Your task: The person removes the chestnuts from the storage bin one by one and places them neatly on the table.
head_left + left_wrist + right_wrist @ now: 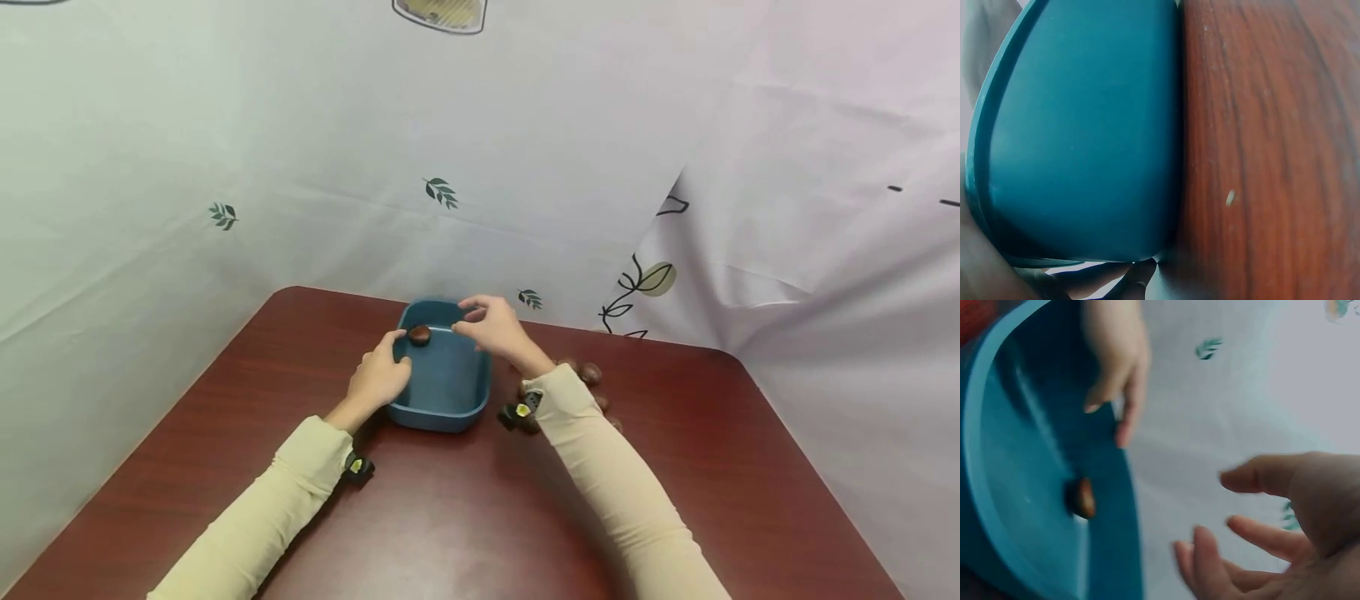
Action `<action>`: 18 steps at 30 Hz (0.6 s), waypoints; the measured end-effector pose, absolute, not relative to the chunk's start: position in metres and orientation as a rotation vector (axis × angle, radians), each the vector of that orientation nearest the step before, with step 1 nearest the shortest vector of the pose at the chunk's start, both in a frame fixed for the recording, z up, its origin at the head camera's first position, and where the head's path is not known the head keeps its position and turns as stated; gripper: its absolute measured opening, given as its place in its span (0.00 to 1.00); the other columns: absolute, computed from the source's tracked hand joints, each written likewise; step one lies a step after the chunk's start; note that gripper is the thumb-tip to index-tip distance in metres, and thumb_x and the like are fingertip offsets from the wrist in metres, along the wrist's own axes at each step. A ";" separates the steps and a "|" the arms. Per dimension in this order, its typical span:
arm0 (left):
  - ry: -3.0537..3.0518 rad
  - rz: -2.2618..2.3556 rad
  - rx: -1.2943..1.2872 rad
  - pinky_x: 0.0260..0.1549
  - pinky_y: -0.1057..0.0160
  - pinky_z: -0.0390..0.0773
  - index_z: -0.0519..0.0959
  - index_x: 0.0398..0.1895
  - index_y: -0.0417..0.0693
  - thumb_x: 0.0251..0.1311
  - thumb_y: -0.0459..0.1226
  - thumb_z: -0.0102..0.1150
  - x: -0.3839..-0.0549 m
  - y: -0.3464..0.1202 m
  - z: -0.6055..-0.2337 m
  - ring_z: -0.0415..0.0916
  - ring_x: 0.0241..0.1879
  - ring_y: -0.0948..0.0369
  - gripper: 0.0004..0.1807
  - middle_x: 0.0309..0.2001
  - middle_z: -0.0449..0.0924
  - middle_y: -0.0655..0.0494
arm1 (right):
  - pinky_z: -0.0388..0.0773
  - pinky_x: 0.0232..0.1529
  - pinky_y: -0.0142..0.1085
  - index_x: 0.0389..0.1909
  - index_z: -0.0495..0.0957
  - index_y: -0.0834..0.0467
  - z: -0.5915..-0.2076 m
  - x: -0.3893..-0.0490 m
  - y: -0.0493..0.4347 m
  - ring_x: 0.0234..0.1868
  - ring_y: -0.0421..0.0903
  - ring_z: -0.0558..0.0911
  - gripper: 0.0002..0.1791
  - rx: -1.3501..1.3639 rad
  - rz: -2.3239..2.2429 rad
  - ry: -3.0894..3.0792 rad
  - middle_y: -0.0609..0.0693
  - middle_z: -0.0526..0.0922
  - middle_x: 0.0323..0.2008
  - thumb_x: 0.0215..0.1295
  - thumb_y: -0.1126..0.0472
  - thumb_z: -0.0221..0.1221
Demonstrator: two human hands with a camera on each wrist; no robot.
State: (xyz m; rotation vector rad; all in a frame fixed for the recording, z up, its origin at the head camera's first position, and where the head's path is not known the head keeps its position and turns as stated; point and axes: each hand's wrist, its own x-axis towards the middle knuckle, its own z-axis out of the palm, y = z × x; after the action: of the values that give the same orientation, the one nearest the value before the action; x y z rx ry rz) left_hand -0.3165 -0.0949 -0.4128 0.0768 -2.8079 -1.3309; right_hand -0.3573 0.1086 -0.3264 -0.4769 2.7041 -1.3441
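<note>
A blue plastic bin [444, 379] stands on the table, with one brown chestnut [420, 335] lying inside near its far left corner. My left hand [377, 380] holds the bin's left rim, thumb over the inner side and fingers along the outer wall. Over the far right part of the bin hovers my right hand [497, 327]. In the right wrist view, that hand's thumb and fingers [1266, 540] are spread apart with nothing between them. The left wrist view is mostly filled by the bin's outer wall [1085, 125].
Several more chestnuts [591, 373] lie on the dark red wooden table [420, 517] to the bin's right, partly hidden under my right forearm. White patterned cloth [337, 150] hangs behind the table and along its sides.
</note>
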 end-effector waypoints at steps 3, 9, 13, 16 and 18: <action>-2.808 -1.333 0.086 0.13 0.60 0.59 0.57 0.77 0.55 0.69 0.41 0.44 -0.317 -0.095 -0.413 0.57 0.12 0.58 0.32 0.16 0.68 0.50 | 0.84 0.33 0.42 0.56 0.80 0.58 -0.338 -0.366 0.091 0.32 0.49 0.86 0.18 -0.438 -1.402 2.734 0.58 0.83 0.50 0.66 0.61 0.63; -2.809 -1.340 0.086 0.12 0.61 0.59 0.57 0.77 0.55 0.70 0.41 0.45 -0.318 -0.095 -0.412 0.56 0.11 0.58 0.32 0.16 0.68 0.50 | 0.83 0.38 0.43 0.56 0.80 0.60 -0.350 -0.380 0.066 0.40 0.54 0.86 0.18 -0.362 -1.423 2.740 0.59 0.82 0.52 0.67 0.61 0.60; -2.804 -1.352 0.078 0.10 0.62 0.57 0.57 0.77 0.55 0.70 0.40 0.44 -0.317 -0.095 -0.412 0.54 0.10 0.59 0.32 0.14 0.67 0.51 | 0.80 0.44 0.43 0.56 0.81 0.58 -0.356 -0.388 0.054 0.48 0.52 0.82 0.18 -0.308 -1.369 2.760 0.57 0.83 0.51 0.67 0.58 0.61; -2.807 -1.347 0.078 0.10 0.62 0.56 0.57 0.77 0.55 0.70 0.40 0.44 -0.317 -0.095 -0.413 0.53 0.09 0.60 0.32 0.13 0.66 0.51 | 0.78 0.49 0.46 0.56 0.81 0.57 -0.361 -0.392 0.048 0.53 0.56 0.79 0.18 -0.258 -1.331 2.752 0.57 0.80 0.57 0.66 0.58 0.61; -2.810 -1.346 0.079 0.10 0.62 0.56 0.57 0.77 0.55 0.70 0.40 0.44 -0.317 -0.094 -0.414 0.53 0.09 0.60 0.32 0.13 0.67 0.51 | 0.77 0.52 0.47 0.56 0.81 0.56 -0.366 -0.394 0.044 0.57 0.58 0.76 0.18 -0.226 -1.291 2.764 0.57 0.76 0.62 0.66 0.59 0.62</action>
State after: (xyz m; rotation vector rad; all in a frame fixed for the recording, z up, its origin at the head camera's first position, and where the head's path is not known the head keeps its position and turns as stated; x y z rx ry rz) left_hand -0.3166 -0.0943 -0.4136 0.0787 -2.8098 -1.3458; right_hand -0.3944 0.0441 -0.3658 -0.2260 2.7641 -1.2911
